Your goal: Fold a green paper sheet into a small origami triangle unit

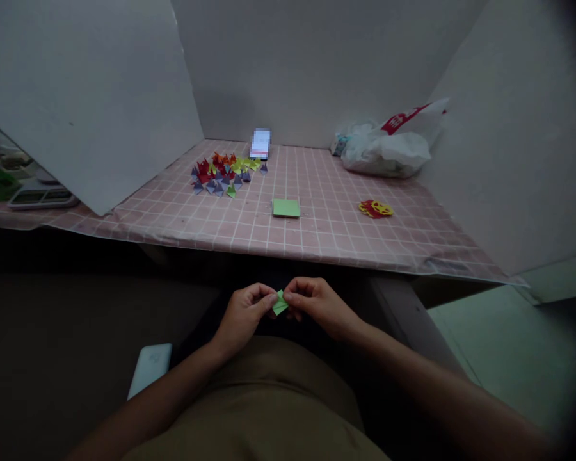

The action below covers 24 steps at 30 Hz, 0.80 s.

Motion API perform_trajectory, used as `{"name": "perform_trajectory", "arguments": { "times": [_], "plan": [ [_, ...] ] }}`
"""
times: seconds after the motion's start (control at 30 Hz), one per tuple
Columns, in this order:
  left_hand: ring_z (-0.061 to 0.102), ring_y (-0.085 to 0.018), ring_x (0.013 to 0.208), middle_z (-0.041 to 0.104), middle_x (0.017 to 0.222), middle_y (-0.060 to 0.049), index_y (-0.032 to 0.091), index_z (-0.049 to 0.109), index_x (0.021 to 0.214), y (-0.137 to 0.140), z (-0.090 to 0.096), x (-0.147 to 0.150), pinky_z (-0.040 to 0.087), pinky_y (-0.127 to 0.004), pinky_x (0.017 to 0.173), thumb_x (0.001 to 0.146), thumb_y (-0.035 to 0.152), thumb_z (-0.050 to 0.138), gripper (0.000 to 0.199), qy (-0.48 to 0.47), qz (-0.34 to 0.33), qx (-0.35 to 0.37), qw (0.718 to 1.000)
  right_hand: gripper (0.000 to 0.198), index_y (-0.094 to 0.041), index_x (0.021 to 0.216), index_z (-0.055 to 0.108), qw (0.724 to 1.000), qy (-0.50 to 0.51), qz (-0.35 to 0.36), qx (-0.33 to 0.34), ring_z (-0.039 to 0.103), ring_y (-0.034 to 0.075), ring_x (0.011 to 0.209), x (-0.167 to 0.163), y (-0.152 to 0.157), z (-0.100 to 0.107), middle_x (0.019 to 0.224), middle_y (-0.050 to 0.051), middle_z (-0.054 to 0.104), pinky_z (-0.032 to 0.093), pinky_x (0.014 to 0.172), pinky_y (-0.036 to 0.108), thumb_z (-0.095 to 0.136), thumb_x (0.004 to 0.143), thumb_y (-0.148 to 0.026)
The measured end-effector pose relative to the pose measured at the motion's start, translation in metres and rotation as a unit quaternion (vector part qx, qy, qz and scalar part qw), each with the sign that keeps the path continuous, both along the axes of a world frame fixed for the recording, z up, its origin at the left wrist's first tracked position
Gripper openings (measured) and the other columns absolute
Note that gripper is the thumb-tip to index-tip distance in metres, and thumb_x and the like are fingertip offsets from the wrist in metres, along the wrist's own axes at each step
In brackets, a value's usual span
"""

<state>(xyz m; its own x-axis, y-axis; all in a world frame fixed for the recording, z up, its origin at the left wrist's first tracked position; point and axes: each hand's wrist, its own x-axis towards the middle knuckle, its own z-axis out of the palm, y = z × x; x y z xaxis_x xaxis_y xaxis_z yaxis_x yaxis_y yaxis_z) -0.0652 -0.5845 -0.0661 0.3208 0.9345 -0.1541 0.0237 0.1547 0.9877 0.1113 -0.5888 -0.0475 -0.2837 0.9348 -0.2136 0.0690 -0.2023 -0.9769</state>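
Green paper piece (280, 303), one, partly folded, is located above the lap, short of the near edge of the bench (336, 224). White panels (292, 77), three noted, stand left, behind and right, presumably as screening. Bench: one, covered in pink checked cloth. Plastic bag (388, 153), one, white with red print, rests rear right, seemingly kept aside. Left hand (244, 312) and right hand (319, 307) each pinch the paper piece between thumb and fingers from opposite sides, a hold judged suited to steadying small creases. Digital scale (44, 194), one, lies far left, beyond the left panel. White slab-shaped device (150, 368), one, lies beside the left forearm. Phone (260, 143), one, stands at the rear with its screen lit, presumably for viewing. Green paper stack (286, 208), one, lies centrally, likely for easy reach; sheets not countable. Red and yellow cut-outs (375, 209), one pile; overlap prevents counting. Pointed paper figures (212, 186), one multicoloured cluster, rear left, probably grouped deliberately; total not countable, one green at the front.
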Motion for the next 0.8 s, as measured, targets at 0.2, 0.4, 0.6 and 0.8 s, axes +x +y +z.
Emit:
{"name": "perform_trajectory", "arguments": {
  "times": [0.2,0.4,0.6,0.8],
  "plan": [
    [0.055,-0.012,0.061,0.062,0.065,0.0,0.013,0.067,0.078,0.0004,-0.0036,-0.0005,0.043,-0.024,0.06,0.082,0.033,0.063,0.021,0.021,-0.016,0.005,1.0,0.017,-0.016,0.071,0.059,0.996,-0.089,0.028,0.007,0.05,0.009,0.047,0.0007,-0.0001,-0.0021,0.056,-0.003,0.055,0.038,0.046,0.021,0.062,0.077,-0.032],
    [0.058,-0.014,0.064,0.063,0.07,-0.002,0.013,0.067,0.078,0.0008,-0.0018,-0.0005,0.05,-0.028,0.064,0.083,0.038,0.06,0.027,-0.055,-0.018,-0.045,0.997,0.012,-0.017,0.07,0.056,0.991,-0.114,-0.001,0.076,0.048,0.009,0.052,-0.0019,-0.0038,-0.0047,0.061,-0.002,0.054,0.037,0.048,0.021,0.056,0.08,-0.025],
    [0.06,-0.013,0.065,0.064,0.071,-0.002,0.013,0.066,0.081,-0.0008,-0.0019,-0.002,0.052,-0.028,0.065,0.081,0.038,0.064,0.026,-0.098,-0.006,-0.069,0.993,0.012,-0.017,0.069,0.055,0.983,-0.14,-0.011,0.118,0.049,0.01,0.055,-0.0024,-0.0057,-0.0024,0.06,-0.002,0.054,0.036,0.051,0.022,0.054,0.081,-0.021],
    [0.06,-0.013,0.064,0.064,0.07,-0.001,0.013,0.066,0.08,-0.0018,-0.0015,-0.0033,0.05,-0.026,0.064,0.079,0.035,0.067,0.022,-0.053,-0.006,-0.038,0.998,0.014,-0.016,0.068,0.055,0.973,-0.165,-0.015,0.16,0.047,0.01,0.057,-0.0032,-0.0067,-0.0039,0.061,-0.002,0.054,0.035,0.054,0.022,0.054,0.082,-0.019]
  ]
}}
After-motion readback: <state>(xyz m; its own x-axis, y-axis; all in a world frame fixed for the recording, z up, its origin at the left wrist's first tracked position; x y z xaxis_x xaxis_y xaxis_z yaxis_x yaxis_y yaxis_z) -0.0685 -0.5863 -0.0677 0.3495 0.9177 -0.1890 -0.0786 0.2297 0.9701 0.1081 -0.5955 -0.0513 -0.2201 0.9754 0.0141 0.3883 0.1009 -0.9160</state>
